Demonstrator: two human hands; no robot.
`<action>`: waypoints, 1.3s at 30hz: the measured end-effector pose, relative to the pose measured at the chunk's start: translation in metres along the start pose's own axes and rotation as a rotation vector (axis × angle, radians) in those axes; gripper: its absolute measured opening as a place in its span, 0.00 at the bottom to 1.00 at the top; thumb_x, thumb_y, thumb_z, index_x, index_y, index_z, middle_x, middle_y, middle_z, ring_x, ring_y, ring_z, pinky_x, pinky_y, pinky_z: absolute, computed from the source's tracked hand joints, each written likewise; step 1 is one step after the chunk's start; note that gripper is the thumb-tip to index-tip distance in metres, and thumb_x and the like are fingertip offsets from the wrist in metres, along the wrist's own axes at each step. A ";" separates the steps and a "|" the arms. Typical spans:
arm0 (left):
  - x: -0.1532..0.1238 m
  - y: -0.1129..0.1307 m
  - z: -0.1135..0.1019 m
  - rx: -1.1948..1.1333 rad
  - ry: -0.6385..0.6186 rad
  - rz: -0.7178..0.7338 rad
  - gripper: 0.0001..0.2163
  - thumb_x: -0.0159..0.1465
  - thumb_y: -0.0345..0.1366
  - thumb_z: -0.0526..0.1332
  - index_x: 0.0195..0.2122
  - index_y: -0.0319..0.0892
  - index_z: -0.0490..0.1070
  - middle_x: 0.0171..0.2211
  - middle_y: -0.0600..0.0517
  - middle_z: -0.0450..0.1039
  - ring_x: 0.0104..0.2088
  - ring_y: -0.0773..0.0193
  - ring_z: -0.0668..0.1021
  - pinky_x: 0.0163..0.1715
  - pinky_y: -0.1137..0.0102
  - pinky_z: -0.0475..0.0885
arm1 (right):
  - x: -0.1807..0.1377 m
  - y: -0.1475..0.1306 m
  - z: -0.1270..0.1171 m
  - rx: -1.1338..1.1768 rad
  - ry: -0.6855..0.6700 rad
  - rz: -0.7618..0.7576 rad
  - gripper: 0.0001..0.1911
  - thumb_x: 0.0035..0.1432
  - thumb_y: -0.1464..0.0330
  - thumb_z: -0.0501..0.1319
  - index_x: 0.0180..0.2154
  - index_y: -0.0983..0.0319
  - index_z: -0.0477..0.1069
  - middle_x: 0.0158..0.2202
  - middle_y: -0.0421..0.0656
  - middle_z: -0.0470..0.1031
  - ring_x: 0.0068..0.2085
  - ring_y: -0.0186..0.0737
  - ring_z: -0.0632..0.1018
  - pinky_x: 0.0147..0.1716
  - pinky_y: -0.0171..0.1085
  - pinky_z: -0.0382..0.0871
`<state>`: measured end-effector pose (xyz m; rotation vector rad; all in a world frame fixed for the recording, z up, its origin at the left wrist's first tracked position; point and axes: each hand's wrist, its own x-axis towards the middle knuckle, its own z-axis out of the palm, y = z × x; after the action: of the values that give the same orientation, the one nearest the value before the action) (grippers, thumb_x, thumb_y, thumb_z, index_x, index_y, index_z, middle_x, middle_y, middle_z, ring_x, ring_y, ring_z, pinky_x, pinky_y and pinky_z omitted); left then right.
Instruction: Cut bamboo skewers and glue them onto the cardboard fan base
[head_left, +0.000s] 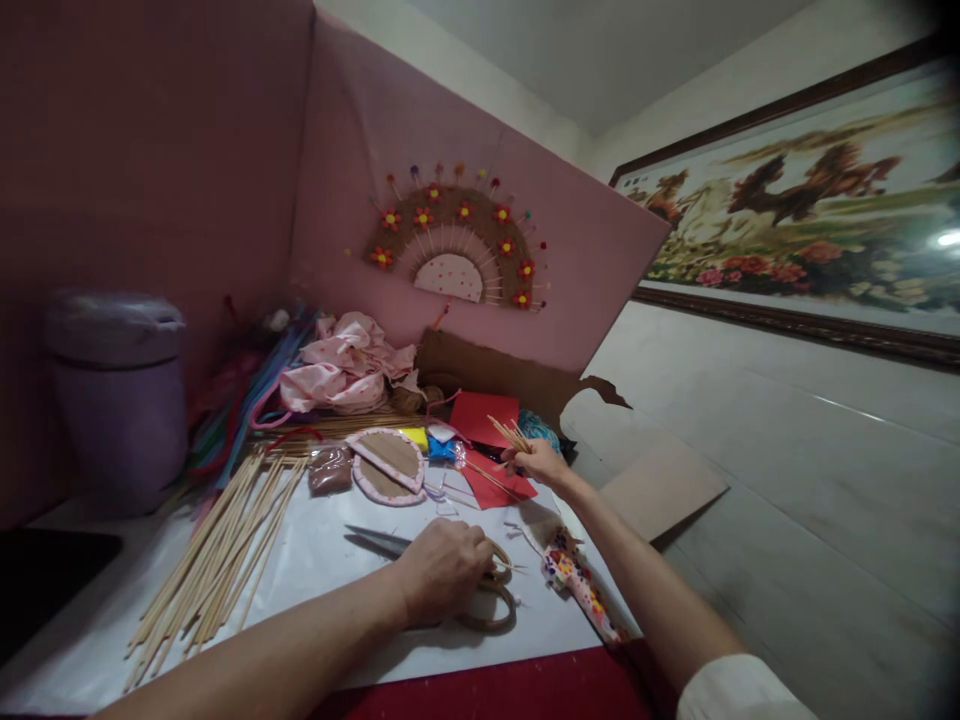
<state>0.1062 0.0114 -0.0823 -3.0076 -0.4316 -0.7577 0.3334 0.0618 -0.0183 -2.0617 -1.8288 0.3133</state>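
- The left hand (442,575) was laid over the looped handles of a pair of scissors (420,560), with the fingers curled shut on them. The scissors lay flat on the white-covered surface (315,590), blades pointing to the left.
- The right hand (536,462) was stretched further out, at the far right of the surface. It was clamped around a bundle of short sticks (510,432), whose ends fanned up and to the left above the fist.
- Sheets of red paper (484,415) were seen just beneath and behind the right hand.
- A strip of patterned cloth (577,580) was spread between the two forearms, near the right edge of the surface.
- Long bamboo sticks (217,550) were piled loosely at the left, well apart from both hands.
- Two brown padded pieces with pink trim (386,465) were placed beyond the scissors, and crumpled pink fabric (345,375) and pipe cleaners (240,410) were heaped further back.
- A lidded purple bin (116,390) was stood at the far left.
- A fan-shaped decoration (457,245) with red flowers was fixed to the pink board (585,270) behind the surface.
- A framed painting of horses (810,220) was hung on the wall to the right.
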 end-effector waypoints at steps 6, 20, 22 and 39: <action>0.000 0.000 0.001 -0.021 0.002 -0.001 0.08 0.61 0.35 0.54 0.31 0.40 0.70 0.29 0.48 0.73 0.29 0.61 0.75 0.28 0.68 0.68 | -0.003 -0.009 -0.004 -0.068 0.053 0.008 0.07 0.45 0.72 0.60 0.30 0.64 0.76 0.25 0.42 0.77 0.26 0.36 0.75 0.23 0.29 0.62; 0.000 0.000 0.001 0.005 -0.030 -0.009 0.06 0.60 0.34 0.54 0.32 0.41 0.69 0.30 0.50 0.73 0.30 0.60 0.76 0.28 0.67 0.67 | 0.013 -0.027 0.042 -0.228 -0.046 -0.088 0.14 0.46 0.59 0.65 0.33 0.62 0.75 0.27 0.38 0.76 0.29 0.35 0.73 0.23 0.28 0.55; 0.000 0.000 0.000 0.012 -0.040 -0.009 0.05 0.60 0.34 0.54 0.32 0.41 0.69 0.30 0.50 0.73 0.30 0.59 0.76 0.28 0.67 0.67 | 0.014 -0.029 0.043 -0.252 -0.039 -0.095 0.13 0.50 0.60 0.63 0.34 0.61 0.75 0.29 0.40 0.77 0.30 0.36 0.73 0.24 0.29 0.55; 0.001 0.002 -0.003 0.012 -0.024 -0.009 0.05 0.59 0.32 0.55 0.31 0.40 0.70 0.29 0.49 0.74 0.29 0.61 0.76 0.26 0.69 0.66 | -0.003 -0.037 0.006 -0.667 -0.073 -0.061 0.13 0.59 0.71 0.52 0.39 0.61 0.75 0.38 0.48 0.78 0.38 0.42 0.77 0.31 0.32 0.60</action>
<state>0.1061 0.0098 -0.0790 -3.0087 -0.4492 -0.7179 0.2967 0.0628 -0.0083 -2.4158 -2.2512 -0.2881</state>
